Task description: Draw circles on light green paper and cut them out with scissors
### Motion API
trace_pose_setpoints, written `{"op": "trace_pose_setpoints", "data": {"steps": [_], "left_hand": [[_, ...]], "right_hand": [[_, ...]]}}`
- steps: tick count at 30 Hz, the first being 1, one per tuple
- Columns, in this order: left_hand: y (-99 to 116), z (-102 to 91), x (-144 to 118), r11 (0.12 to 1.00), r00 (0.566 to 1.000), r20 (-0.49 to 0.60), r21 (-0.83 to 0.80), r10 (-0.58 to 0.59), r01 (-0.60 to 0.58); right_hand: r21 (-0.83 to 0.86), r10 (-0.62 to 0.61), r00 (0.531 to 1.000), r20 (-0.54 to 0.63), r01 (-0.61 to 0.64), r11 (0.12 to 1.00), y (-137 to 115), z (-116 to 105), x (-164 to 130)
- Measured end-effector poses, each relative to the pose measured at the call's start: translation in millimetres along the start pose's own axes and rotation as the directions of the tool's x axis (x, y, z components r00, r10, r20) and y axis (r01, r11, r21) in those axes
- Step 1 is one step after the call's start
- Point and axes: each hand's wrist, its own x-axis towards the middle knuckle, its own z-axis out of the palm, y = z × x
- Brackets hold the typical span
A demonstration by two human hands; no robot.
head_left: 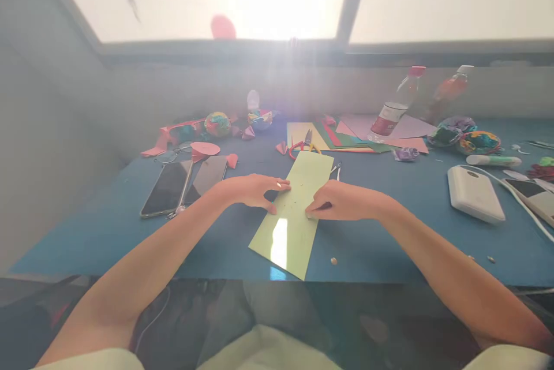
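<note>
Blue table (389, 231). Two phones (167, 188) side by side at left; scissors (303, 145) on coloured paper sheets (346, 136) at rear centre. Two bottles (392, 107) rear right. White power bank (475, 192), cabled, at right. Paper balls (217, 123) scattered behind.

Bare forearms; short pale cream sleeves at frame bottom; left hand (253, 190), right hand (341, 201) ungloved.
</note>
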Motion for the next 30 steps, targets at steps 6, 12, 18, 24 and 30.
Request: {"op": "trace_pose_setpoints", "data": {"steps": [6,12,18,24,30], "left_hand": [[4,-1.5,-1,0.998,0.999,0.012,0.044,0.046,-0.047],[8,-0.1,4,0.993,0.992,-0.080,0.072,0.094,-0.089],[6,1.7,7,0.996,0.995,-0.063,0.048,0.072,-0.069],[2,3.8,9,0.997,0.996,-0.060,0.049,0.062,-0.059],[2,4.4,9,0.995,0.995,-0.055,0.064,0.081,-0.078]], "right_hand": [[0.156,0.043,0.996,-0.072,-0.031,0.987,9,5,10],[0.086,-0.078,0.975,-0.207,0.098,0.991,-2,34,29],[0.067,-0.044,0.982,-0.182,0.057,0.996,-7,36,29],[0.012,0.021,1.000,-0.016,-0.021,1.000,-8,17,13],[-0.020,0.154,0.986,0.056,-0.153,0.988,-5,-4,-2]]}}
